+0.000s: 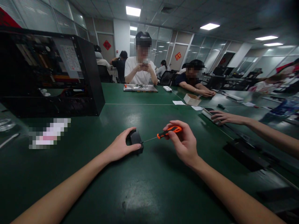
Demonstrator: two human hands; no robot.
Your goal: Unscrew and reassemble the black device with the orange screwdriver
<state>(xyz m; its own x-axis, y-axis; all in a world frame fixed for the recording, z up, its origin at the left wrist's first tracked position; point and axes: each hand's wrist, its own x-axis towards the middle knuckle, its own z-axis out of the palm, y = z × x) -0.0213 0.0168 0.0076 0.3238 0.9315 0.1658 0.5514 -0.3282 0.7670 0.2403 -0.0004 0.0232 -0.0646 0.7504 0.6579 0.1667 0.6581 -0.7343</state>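
Observation:
My left hand (123, 143) grips a small black box-shaped part (136, 139) on the green table, thumb on its near side and fingers over its far end. In my right hand (185, 143) is a screwdriver (169, 132) with an orange and black handle, held between thumb and fingers. Its thin shaft points left, and the tip meets the right side of the black part, near my left thumb. Whether the tip sits in a screw is too small to tell.
An open black computer case (90, 74) stands at the left on the green table (130, 186). A co-worker's hand (221, 117) rests on a device at the right. Farther back are a small open box (192, 99), a flat panel (140, 88) and seated people.

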